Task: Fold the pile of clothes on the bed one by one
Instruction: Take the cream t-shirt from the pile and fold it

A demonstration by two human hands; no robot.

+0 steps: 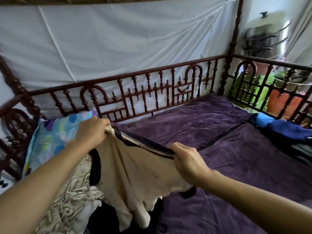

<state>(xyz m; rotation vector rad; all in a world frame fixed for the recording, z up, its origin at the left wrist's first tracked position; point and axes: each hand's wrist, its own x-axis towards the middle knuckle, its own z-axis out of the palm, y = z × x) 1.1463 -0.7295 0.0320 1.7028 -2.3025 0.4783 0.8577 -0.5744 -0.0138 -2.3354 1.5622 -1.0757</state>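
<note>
A beige garment with dark trim (135, 173) hangs in the air above the bed, stretched between both hands. My left hand (92, 130) grips its upper left edge near the pillow. My right hand (187, 161) grips the dark-trimmed edge further right. The cloth's lower part droops onto the pile of clothes (74, 200) at the lower left, where a beige patterned piece and dark items lie bunched. The bed is covered by a purple blanket (236, 157).
A pillow with blue and pastel spots (50, 137) leans at the bed's left end. A dark red wooden railing (152, 92) runs along the far side and right end. Blue and dark clothes (283, 132) lie at the right edge.
</note>
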